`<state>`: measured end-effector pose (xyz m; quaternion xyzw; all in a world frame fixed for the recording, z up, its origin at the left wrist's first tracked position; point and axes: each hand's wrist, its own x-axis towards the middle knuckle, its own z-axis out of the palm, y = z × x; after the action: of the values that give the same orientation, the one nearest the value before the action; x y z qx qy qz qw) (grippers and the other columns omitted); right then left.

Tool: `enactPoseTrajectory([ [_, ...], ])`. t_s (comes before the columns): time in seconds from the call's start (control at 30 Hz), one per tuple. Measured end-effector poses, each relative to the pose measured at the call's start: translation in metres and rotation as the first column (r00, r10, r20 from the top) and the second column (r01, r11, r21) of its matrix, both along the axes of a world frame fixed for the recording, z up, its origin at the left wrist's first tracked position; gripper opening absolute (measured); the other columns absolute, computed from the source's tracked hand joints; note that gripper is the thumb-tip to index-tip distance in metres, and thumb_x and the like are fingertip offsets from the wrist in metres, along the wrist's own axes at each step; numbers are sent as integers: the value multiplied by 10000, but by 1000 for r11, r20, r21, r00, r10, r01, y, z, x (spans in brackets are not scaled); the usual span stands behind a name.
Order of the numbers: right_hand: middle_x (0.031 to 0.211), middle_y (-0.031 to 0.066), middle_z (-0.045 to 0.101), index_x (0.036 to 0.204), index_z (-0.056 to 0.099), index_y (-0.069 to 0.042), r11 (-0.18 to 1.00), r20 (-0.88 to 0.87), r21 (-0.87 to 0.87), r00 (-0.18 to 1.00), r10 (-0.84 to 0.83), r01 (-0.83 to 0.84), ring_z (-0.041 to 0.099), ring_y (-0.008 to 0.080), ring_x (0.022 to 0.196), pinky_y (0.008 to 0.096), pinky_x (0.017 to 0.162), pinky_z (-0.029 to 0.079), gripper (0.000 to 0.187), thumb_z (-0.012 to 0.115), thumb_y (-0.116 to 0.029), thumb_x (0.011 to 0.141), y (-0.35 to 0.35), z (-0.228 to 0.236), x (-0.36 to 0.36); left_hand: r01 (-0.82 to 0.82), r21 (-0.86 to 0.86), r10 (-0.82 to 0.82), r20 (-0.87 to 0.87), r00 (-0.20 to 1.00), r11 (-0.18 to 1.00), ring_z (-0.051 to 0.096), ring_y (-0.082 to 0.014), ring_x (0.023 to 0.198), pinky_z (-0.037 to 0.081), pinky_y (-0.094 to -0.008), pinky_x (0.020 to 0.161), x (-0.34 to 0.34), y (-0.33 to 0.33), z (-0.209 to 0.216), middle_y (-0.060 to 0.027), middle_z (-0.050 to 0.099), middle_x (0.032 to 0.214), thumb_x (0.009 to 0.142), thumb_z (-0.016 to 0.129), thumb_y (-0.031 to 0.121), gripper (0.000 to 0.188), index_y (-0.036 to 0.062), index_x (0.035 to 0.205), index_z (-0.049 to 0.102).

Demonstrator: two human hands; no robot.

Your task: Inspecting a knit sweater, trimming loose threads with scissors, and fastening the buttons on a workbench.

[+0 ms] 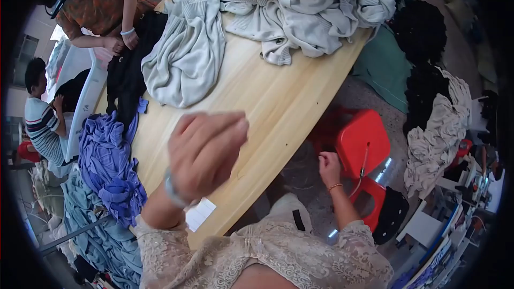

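Note:
Raised over the wooden table [257, 107], my left hand [206, 152] is closed, its fingers bent and pressed together. Motion smears it a little, and whatever it may hold is hidden. Beyond it lies a pale grey knit sweater [184, 56] on the table. A small white paper [200, 214] sits by my left wrist, near the table edge. Past the right edge of the table, my right hand [329, 168] is low beside a red plastic stool [364, 142]. Its fingers curl inward, and I cannot make out anything in them.
More grey knitwear [310, 10] is heaped at the table's far end. Purple garments [110, 155] and blue-green garments [101, 225] pile up on the left. A co-worker's hands [122, 43] touch black fabric [128, 72]. Another person [43, 118] is by a white bin [83, 109].

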<state>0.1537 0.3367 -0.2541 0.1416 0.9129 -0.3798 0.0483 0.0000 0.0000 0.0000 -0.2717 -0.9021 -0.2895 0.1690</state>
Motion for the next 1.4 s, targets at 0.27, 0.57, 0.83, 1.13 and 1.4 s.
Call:
enactPoseTrajectory([
  [0.27, 1433, 159, 327, 1343, 415, -116, 599, 188, 787, 868, -459, 146, 386, 408, 1236, 511, 988, 360, 664, 683, -252, 750, 206, -91, -38, -622, -365, 715, 236, 658, 693, 383, -340, 1274, 318, -451, 1006, -141, -63, -246, -173, 397, 1386, 734, 710, 323, 716, 104, 1345, 407],
  [0.57, 888, 268, 639, 1010, 580, 59, 815, 446, 549, 760, -473, 185, 632, 418, 852, 479, 757, 501, 403, 682, -251, 774, 286, -185, 10, -546, -319, 607, 132, 784, 775, 517, -301, 961, 369, -405, 813, -69, -48, -262, -101, 575, 990, 589, 650, 96, 550, 86, 1129, 548],
  [0.83, 790, 279, 625, 778, 591, 64, 859, 519, 443, 709, -478, 255, 626, 427, 808, 487, 685, 479, 304, 643, -234, 812, 257, -162, -13, -384, -445, 555, 364, 748, 809, 506, -304, 940, 345, -411, 826, 139, -79, -219, -95, 557, 949, 530, 629, 71, 509, 91, 1034, 564],
  [1.13, 956, 214, 613, 1220, 497, 40, 786, 301, 112, 733, -610, 608, 589, 241, 500, 344, 396, 476, 576, 593, -411, 875, 201, -114, 66, -260, -526, 575, 626, 526, 810, 499, -292, 1013, 342, -405, 900, 248, -124, -177, -83, 544, 1044, 577, 653, 114, 490, 113, 1056, 551],
  [1.4, 680, -11, 536, 1008, 619, -26, 985, -13, -133, 993, -113, 110, 401, 53, 459, 218, 404, 324, 225, 536, -226, 948, 28, 77, -54, -850, -73, 815, 339, 470, 521, 554, -344, 944, 429, -425, 855, 242, -217, -203, -145, 592, 970, 758, 674, 169, 333, 49, 1059, 597],
])
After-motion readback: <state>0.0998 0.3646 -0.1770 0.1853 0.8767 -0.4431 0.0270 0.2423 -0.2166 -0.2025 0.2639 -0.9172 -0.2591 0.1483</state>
